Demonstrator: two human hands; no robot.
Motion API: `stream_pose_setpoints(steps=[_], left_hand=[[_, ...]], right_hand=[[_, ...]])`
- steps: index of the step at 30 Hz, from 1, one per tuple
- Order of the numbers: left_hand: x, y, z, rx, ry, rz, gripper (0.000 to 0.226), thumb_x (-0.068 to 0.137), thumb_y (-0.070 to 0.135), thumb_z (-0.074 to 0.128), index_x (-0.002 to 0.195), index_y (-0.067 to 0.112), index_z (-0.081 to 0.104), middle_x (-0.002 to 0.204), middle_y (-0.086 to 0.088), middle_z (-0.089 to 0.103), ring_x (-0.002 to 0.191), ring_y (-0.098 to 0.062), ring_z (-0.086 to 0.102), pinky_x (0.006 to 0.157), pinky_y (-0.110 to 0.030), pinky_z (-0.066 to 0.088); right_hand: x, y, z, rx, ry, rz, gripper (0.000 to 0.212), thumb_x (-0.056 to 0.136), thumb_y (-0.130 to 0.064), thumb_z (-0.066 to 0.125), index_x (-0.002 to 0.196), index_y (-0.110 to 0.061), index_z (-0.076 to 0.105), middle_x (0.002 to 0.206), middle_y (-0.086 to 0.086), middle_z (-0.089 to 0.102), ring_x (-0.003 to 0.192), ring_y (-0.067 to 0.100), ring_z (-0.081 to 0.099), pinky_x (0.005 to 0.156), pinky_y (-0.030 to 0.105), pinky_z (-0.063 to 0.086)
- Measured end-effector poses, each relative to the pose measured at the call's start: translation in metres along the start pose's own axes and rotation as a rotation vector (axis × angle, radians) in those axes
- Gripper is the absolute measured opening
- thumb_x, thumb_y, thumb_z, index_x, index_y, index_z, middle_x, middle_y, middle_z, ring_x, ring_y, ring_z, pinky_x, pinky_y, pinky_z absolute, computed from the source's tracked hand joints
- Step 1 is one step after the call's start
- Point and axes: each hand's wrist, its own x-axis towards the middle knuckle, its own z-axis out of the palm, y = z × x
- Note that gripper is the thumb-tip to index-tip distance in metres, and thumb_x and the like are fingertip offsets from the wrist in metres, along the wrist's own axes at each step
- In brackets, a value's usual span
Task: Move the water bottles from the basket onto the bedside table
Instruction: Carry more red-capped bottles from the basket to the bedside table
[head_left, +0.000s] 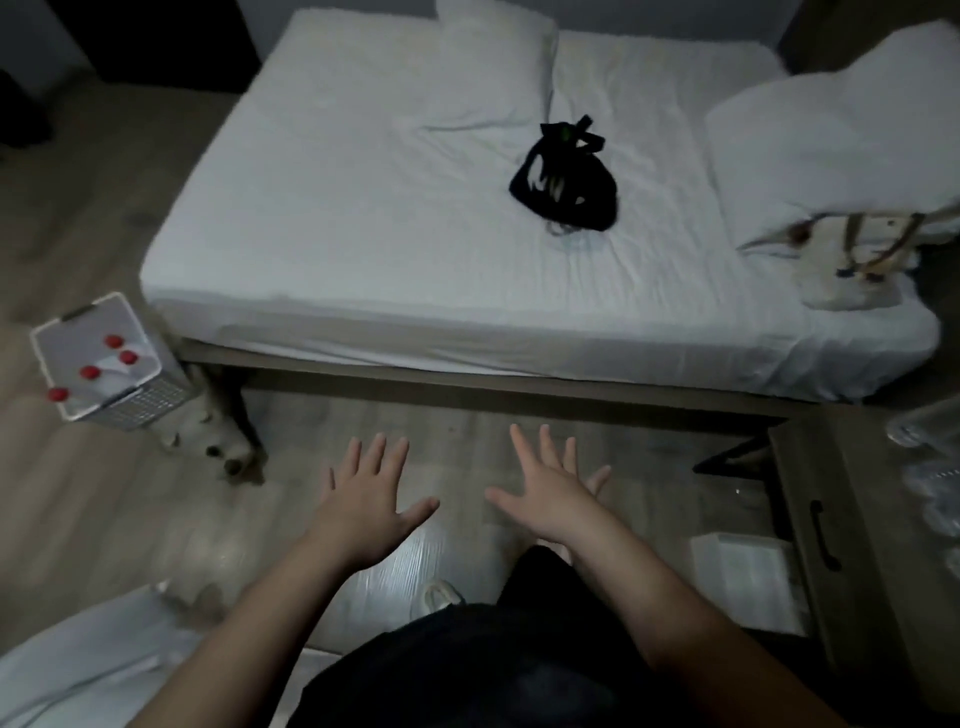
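Left hand (366, 499) and right hand (553, 493) spread flat over the pale wood-plank floor (104, 493), fingers straight, holding nothing. Four red-capped clear water bottles (127, 357) stand in the white mesh plastic basket (148, 400), well apart from the grey-brown wooden bedside table (810, 499) at right.

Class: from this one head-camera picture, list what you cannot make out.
1. Head view: red-capped water bottles in the white mesh plastic basket: only four caps show; the walls hide the bodies.
2. Head view: grey wooden bedside table: top cut off by the right edge; the clear things on it are blurred.
3. Head view: pale furry shape beside the basket: too blurred to identify.
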Motion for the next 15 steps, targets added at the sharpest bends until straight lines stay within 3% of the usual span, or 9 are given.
stream_pose_setpoints(steps=[9, 11, 15], left_hand=[[-0.003, -0.077, -0.014, -0.052, 0.022, -0.164, 0.08, 0.087, 0.065, 0.033, 0.15, 0.027, 0.001, 0.159, -0.001, -0.009, 0.146, -0.024, -0.015, 0.117, -0.053, 0.001], [0.001, -0.09, -0.022, -0.092, 0.057, -0.196, 0.075, 0.089, 0.061, 0.036, 0.149, 0.025, 0.009, 0.159, 0.0, 0.003, 0.147, -0.023, -0.004, 0.118, -0.051, 0.005], [0.021, -0.135, -0.039, -0.278, 0.139, -0.278, 0.062, 0.089, 0.05, 0.046, 0.143, 0.023, 0.028, 0.145, -0.003, 0.042, 0.133, -0.022, 0.039, 0.111, -0.044, 0.03]], right_hand=[[0.04, -0.087, 0.004, -0.16, -0.103, -0.164, 0.091, 0.081, -0.066, 0.049, 0.149, -0.037, -0.002, 0.159, 0.002, -0.015, 0.145, 0.032, -0.015, 0.109, 0.066, -0.007], [0.052, -0.106, 0.003, -0.146, -0.117, -0.215, 0.083, 0.085, -0.056, 0.052, 0.151, -0.03, 0.009, 0.161, 0.004, 0.0, 0.147, 0.029, -0.001, 0.116, 0.057, 0.005], [0.094, -0.16, 0.0, -0.13, -0.207, -0.293, 0.071, 0.088, -0.045, 0.053, 0.148, -0.016, 0.026, 0.153, 0.011, 0.029, 0.14, 0.026, 0.03, 0.114, 0.035, 0.027]])
